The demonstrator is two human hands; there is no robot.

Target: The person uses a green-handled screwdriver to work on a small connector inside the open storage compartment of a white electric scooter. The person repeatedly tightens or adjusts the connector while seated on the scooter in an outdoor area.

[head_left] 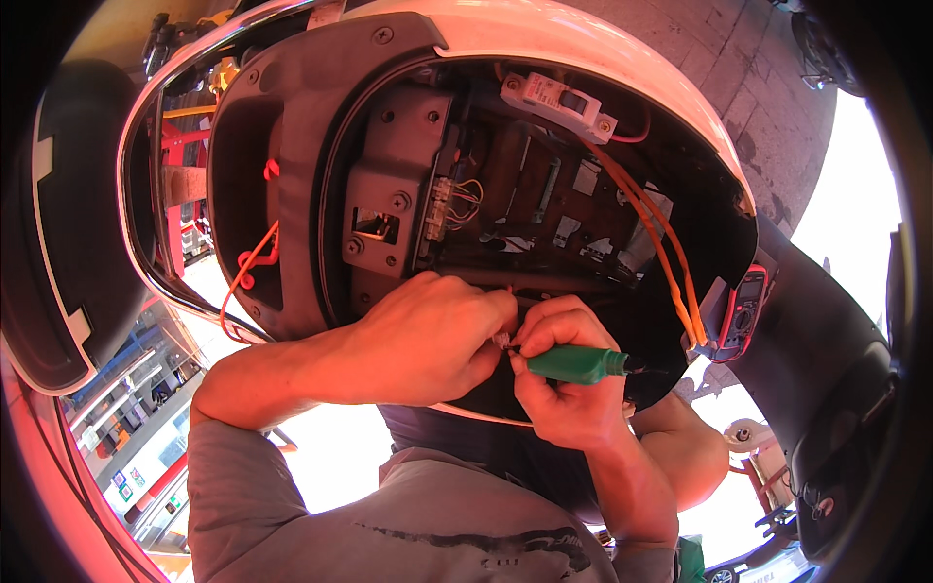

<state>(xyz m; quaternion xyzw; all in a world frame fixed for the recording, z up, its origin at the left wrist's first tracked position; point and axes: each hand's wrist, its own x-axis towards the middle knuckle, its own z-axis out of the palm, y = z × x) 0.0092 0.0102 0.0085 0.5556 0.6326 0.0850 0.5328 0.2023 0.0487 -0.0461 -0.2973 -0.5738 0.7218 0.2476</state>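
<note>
No legible text; grey shirt and red multimeter bear unclear markings.

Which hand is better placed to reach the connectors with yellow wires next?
Left, likely: the left hand is nearer the connectors, while the right hand is farther off with a green object in its grip. Both are occupied, though.

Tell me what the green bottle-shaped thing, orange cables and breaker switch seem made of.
Green bottle-shaped thing: probably plastic, given its smooth sheen. Orange cables: likely satin plastic or rubber outside, bending smoothly. Breaker switch: seemingly hard, matte plastic with moulded edges.
</note>
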